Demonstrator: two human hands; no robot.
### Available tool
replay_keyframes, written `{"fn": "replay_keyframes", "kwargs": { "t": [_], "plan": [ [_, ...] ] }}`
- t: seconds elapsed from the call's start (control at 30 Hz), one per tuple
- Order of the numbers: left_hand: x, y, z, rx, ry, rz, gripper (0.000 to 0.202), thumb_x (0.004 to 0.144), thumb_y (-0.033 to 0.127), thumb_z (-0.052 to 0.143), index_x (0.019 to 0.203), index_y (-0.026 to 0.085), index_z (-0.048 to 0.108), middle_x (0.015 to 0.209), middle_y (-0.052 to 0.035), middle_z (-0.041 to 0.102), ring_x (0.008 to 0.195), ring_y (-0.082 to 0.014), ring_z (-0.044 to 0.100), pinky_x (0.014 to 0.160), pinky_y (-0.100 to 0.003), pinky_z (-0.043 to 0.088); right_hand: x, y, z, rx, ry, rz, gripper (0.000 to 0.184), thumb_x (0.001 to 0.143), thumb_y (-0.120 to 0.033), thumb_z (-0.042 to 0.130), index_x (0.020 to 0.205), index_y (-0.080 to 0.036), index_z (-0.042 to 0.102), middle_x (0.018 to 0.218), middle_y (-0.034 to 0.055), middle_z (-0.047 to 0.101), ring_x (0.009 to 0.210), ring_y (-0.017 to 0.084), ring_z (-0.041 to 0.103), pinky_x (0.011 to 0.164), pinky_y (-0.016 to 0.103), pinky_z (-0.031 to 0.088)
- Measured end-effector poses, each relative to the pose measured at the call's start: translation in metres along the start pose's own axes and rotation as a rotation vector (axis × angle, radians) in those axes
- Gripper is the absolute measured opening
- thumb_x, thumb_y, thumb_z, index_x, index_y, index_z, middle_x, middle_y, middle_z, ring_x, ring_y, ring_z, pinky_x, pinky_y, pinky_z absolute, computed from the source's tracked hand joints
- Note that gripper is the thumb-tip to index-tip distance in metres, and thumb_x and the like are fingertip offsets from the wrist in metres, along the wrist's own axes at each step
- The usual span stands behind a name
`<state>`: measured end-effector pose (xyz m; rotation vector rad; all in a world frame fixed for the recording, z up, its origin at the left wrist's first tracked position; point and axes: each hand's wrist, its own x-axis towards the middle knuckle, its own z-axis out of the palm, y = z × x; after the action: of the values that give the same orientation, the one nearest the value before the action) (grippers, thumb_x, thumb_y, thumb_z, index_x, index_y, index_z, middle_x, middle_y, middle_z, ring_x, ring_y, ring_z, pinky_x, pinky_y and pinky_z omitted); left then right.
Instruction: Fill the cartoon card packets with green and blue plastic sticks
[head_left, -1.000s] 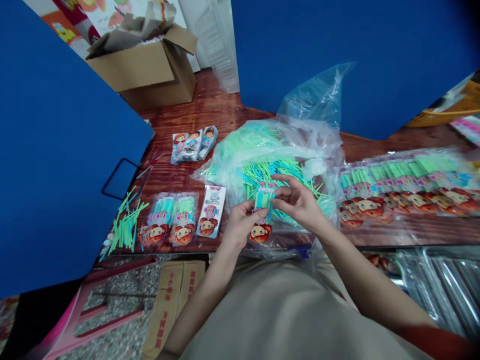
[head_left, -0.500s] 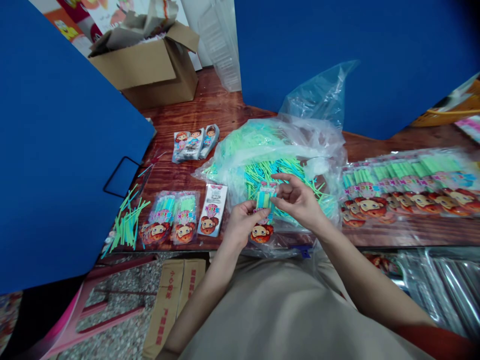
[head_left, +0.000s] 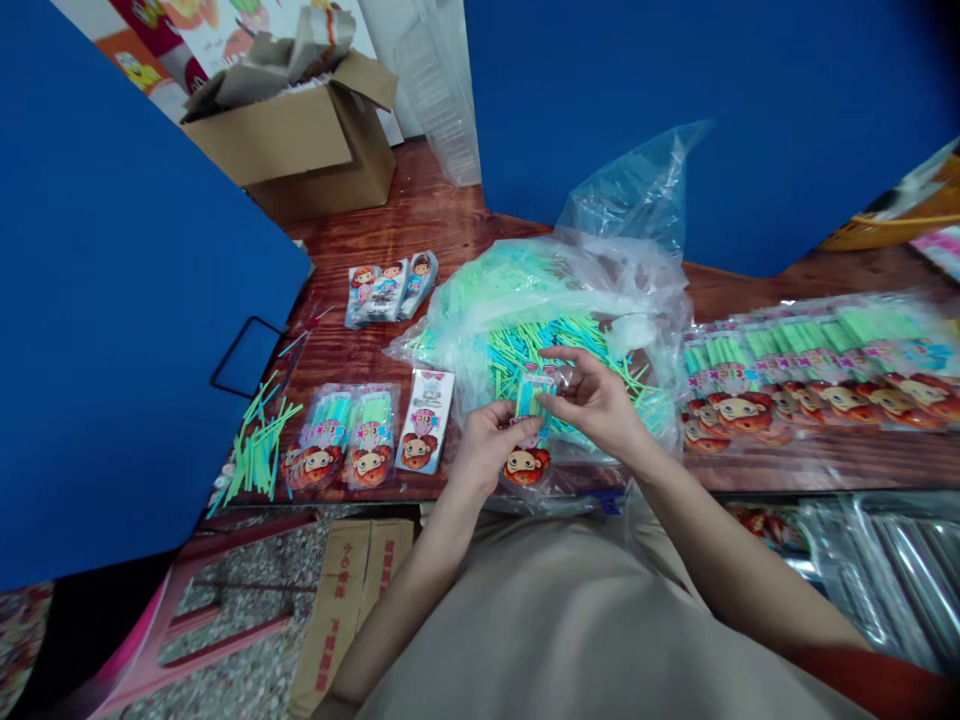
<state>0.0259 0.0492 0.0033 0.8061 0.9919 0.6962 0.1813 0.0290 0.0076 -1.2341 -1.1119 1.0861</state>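
My left hand point(head_left: 489, 450) curls its fingers around the lower part of a cartoon-faced stick packet point(head_left: 528, 398), while my right hand point(head_left: 596, 405) pinches its upper edge between fingertips.

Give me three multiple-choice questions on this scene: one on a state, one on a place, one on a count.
1. How is the cardboard box at the far end? A) flaps open B) taped shut C) upside down
2. Where do the loose green sticks lie? A) in that box B) on the wooden table C) on the floor
3. How many filled packets lie between those sticks and the printed card? A) one B) two C) four

1: A, its flaps stand up with paper showing. 2: B, they lie on the wood. 3: B, two lie side by side.
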Motion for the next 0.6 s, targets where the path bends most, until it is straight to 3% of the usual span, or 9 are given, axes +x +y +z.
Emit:
{"fn": "replay_keyframes", "kwargs": {
  "t": [0.33, 0.6],
  "plan": [
    [-0.0002, 0.0, 0.0022, 0.063, -0.025, 0.068, 0.037, 0.061, 0.043, 0.086, 0.075, 0.013, 0.072, 0.062, 0.0011, 0.061, 0.056, -0.0097, 0.048, 0.058, -0.023, 0.038, 0.0019, 0.0029, -0.0027, 0.049, 0.006, 0.03, 0.05, 0.073, -0.032, 0.075, 0.118, -0.027, 0.056, 0.074, -0.0004, 0.058, 0.061, 0.016, 0.053, 0.057, 0.032, 0.045],
    [0.0012, -0.0054, -0.0008, 0.103, -0.045, 0.109, 0.034, 0.066, 0.043, 0.083, 0.073, 0.013, 0.07, 0.063, 0.0018, 0.058, 0.06, -0.0092, 0.045, 0.058, -0.023, 0.033, 0.0008, -0.0013, 0.0011, 0.027, 0.055, -0.005, 0.043, 0.073, -0.031, 0.075, 0.113, -0.025, 0.06, 0.062, -0.0042, 0.048, 0.051, 0.012, 0.04, 0.048, 0.028, 0.035]
  ]
}}
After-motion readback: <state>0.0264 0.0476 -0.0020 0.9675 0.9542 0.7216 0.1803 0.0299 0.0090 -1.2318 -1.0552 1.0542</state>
